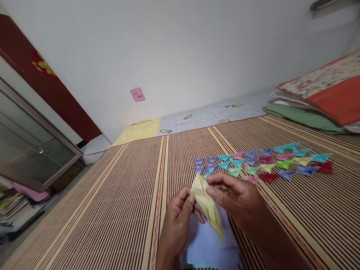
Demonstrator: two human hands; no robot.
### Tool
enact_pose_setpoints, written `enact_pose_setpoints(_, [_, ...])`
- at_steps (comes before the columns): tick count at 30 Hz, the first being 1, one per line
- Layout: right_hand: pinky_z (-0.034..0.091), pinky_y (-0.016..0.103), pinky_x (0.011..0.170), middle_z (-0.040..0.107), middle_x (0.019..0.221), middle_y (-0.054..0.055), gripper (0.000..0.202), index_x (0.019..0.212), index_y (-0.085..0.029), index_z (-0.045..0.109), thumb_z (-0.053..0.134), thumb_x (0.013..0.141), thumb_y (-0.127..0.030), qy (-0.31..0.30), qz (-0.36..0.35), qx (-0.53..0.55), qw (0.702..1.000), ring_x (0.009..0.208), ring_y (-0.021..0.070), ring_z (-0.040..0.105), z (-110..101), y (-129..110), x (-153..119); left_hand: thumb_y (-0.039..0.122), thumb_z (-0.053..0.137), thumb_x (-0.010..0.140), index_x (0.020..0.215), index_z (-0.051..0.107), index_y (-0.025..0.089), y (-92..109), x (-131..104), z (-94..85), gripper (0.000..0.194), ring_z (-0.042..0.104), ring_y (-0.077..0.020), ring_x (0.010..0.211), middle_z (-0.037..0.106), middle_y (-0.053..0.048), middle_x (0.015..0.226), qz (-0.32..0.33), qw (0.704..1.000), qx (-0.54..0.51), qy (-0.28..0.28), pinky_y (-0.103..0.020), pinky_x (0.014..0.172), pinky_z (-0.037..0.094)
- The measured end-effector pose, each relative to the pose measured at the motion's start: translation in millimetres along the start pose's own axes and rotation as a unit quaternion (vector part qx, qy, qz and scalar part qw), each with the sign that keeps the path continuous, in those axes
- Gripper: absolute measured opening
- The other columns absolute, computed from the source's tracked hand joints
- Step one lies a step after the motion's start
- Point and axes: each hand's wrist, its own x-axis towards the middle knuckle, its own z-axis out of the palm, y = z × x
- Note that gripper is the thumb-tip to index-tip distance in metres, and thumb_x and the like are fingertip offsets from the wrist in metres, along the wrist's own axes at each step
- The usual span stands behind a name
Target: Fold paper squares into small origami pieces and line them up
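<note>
A folded piece of pale yellow paper (206,204), creased into a long pointed shape, is held up between both hands. My left hand (180,213) pinches its left edge, thumb in front. My right hand (233,193) grips the upper right edge between thumb and fingers. Beneath the hands lies a stack of light bluish paper (208,245) on the striped mat. Just beyond my right hand, several small folded paper boats (251,160) in blue, pink, green, yellow and red stand in rows.
A striped bamboo mat (118,202) covers the bed. Folded bedding (317,101) is piled at the far right. A white wall with a pink note (137,94) rises behind. At the left are a glass-panelled door (30,135) and a pile of books (17,210).
</note>
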Motion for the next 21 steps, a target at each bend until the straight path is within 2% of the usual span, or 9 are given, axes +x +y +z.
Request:
enact_pose_setpoints(5, [0.051, 0.024, 0.061, 0.071, 0.072, 0.001, 0.011, 0.088, -0.019, 0.072, 0.067, 0.087, -0.029, -0.016, 0.023, -0.013, 1.0, 0.065, 0.014, 0.065, -0.2, -1.3, -0.1, 0.037, 0.056, 0.101, 0.089, 0.063, 0.016, 0.9, 1.7, 0.1, 0.025, 0.062, -0.0135, 0.054, 0.071, -0.003, 0.067, -0.002, 0.999, -0.018, -0.03, -0.024, 0.058, 0.049])
enact_pose_setpoints(8, [0.043, 0.023, 0.052, 0.066, 0.063, -0.002, 0.008, 0.084, -0.019, 0.068, 0.064, 0.086, -0.025, -0.048, 0.032, -0.047, 0.997, 0.056, 0.0118, 0.058, 2.5, -3.7, -1.3, 0.037, 0.058, 0.101, 0.089, 0.063, 0.016, 2.7, 2.3, 0.2, 0.025, 0.061, -0.0126, 0.053, 0.072, -0.003, 0.066, 0.003, 1.0, -0.02, -0.013, -0.023, 0.057, 0.047])
enact_pose_setpoints(10, [0.037, 0.023, 0.049, 0.06, 0.059, -0.004, 0.011, 0.077, -0.02, 0.064, 0.06, 0.087, -0.023, -0.043, 0.003, -0.103, 0.994, 0.052, 0.0111, 0.052, 5.8, -4.4, -1.7, 0.037, 0.059, 0.1, 0.086, 0.063, 0.016, 5.1, 2.8, 1.6, 0.025, 0.061, -0.0121, 0.053, 0.071, -0.003, 0.066, 0.001, 1.0, -0.011, 0.005, -0.022, 0.056, 0.047])
enact_pose_setpoints(13, [0.034, 0.024, 0.051, 0.054, 0.06, -0.004, 0.023, 0.067, -0.021, 0.055, 0.055, 0.091, -0.02, 0.014, -0.095, -0.23, 0.968, 0.054, 0.0117, 0.047, 10.7, -0.7, -0.5, 0.037, 0.063, 0.097, 0.089, 0.066, 0.015, 8.8, 2.7, 6.4, 0.024, 0.064, -0.0138, 0.054, 0.072, -0.004, 0.066, -0.006, 0.999, -0.02, 0.025, -0.022, 0.054, 0.047])
enact_pose_setpoints(15, [0.037, 0.026, 0.055, 0.055, 0.064, -0.002, 0.025, 0.068, -0.022, 0.052, 0.053, 0.093, -0.017, 0.053, -0.159, -0.3, 0.939, 0.058, 0.0135, 0.049, 12.9, 5.3, 1.5, 0.041, 0.066, 0.095, 0.108, 0.068, 0.014, 10.2, 0.8, 11.0, 0.029, 0.07, -0.0166, 0.066, 0.077, -0.008, 0.082, -0.011, 0.996, -0.026, 0.081, -0.024, 0.058, 0.051])
enact_pose_setpoints(17, [0.039, 0.028, 0.061, 0.055, 0.069, -0.001, 0.024, 0.072, -0.022, 0.052, 0.052, 0.094, -0.014, 0.086, -0.209, -0.352, 0.908, 0.063, 0.0156, 0.052, 14.0, 12.5, 3.8, 0.046, 0.066, 0.094, 0.131, 0.063, 0.017, 10.9, -3.0, 15.6, 0.047, 0.074, -0.0213, 0.09, 0.076, -0.014, 0.112, -0.023, 0.988, -0.022, 0.152, -0.028, 0.073, 0.056])
enact_pose_setpoints(19, [0.04, 0.029, 0.064, 0.056, 0.072, 0.0, 0.023, 0.075, -0.022, 0.052, 0.051, 0.095, -0.011, 0.103, -0.245, -0.381, 0.886, 0.067, 0.017, 0.054, 14.4, 18.9, 5.7, 0.051, 0.068, 0.092, 0.139, 0.062, 0.021, 11.9, -7.1, 19.9, 0.056, 0.067, -0.0264, 0.116, 0.066, -0.016, 0.138, -0.037, 0.982, -0.002, 0.185, -0.032, 0.088, 0.056])
enact_pose_setpoints(21, [0.04, 0.029, 0.066, 0.056, 0.073, 0.001, 0.023, 0.078, -0.022, 0.052, 0.049, 0.097, -0.009, 0.107, -0.27, -0.395, 0.872, 0.07, 0.0178, 0.055, 14.7, 23.0, 6.7, 0.05, 0.072, 0.089, 0.138, 0.064, 0.023, 13.2, -9.3, 23.7, 0.057, 0.059, -0.0286, 0.131, 0.059, -0.015, 0.147, -0.05, 0.981, 0.022, 0.187, -0.033, 0.097, 0.052])
